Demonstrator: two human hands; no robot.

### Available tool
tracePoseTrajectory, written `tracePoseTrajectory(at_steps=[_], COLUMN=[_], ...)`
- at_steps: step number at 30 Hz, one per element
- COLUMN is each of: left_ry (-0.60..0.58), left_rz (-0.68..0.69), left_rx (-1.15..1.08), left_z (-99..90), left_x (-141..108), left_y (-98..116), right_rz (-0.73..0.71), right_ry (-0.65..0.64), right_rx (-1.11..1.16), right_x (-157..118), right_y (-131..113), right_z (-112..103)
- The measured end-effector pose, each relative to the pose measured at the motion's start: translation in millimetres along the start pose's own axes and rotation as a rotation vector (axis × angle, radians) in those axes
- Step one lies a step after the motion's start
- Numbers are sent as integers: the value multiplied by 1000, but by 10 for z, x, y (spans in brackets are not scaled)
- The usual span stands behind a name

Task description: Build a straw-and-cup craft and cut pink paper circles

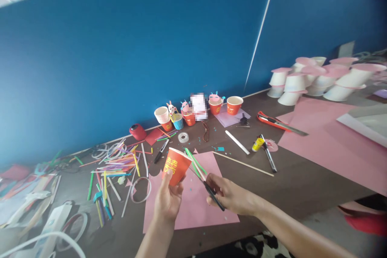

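While the red paper cup (177,167) is gripped in the left hand (171,201), with the thumb pressed on its yellow-marked side, a dark-handled tool (214,196) is grasped in the right hand (231,196). Green and white strips (196,162) are also held there, their far ends fanned out beside the cup rim; whether the cup is touched by them cannot be told. The cup is held tilted above a pink sheet (199,209), by which part of the worktop (250,187) is covered.

To the left of the sheet, coloured straws (121,163) are scattered in a loose heap, and a large tape ring (140,190) is laid at the sheet's edge. Behind it, a black marker (161,151) and a small tape roll (183,137) are seen. Near the blue wall (136,48), stacked white cups (162,115), small cups with decorated figures (189,118) and an open red cup (234,105) are lined up. On the right, a red cutter knife (279,123) is placed partly over larger pink paper (329,141), behind which white cups with pink discs (320,78) are stacked, somewhat blurred.
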State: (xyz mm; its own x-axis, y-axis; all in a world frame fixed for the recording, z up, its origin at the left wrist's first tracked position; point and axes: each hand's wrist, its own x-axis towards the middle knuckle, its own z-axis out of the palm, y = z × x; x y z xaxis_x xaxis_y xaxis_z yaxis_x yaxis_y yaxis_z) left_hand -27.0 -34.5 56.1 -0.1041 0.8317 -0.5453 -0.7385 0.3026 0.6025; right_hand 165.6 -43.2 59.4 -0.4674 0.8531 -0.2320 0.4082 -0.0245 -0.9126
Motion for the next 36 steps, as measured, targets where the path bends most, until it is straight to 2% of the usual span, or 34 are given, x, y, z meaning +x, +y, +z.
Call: tracePoseTrajectory(at_steps=[5, 8, 12, 22, 36], left_ry=[-57, -82, -89, -89, -75], left_rz=[26, 38, 39, 60, 53], left_rx=[111, 173, 213, 245, 247], left_z=[14, 16, 12, 40, -4], left_x=[-17, -26, -25, -35, -45], left_y=[-40, -26, -23, -50, -37], right_rz=[-26, -58, -70, -60, -28], right_ry=[-26, -57, -102, -123, -71], right_rx=[-56, -3, 85, 105, 98], right_x=[86, 120, 140, 156, 164], right_y=[0, 39, 88, 87, 86], right_z=[-29, -40, -38, -43, -17])
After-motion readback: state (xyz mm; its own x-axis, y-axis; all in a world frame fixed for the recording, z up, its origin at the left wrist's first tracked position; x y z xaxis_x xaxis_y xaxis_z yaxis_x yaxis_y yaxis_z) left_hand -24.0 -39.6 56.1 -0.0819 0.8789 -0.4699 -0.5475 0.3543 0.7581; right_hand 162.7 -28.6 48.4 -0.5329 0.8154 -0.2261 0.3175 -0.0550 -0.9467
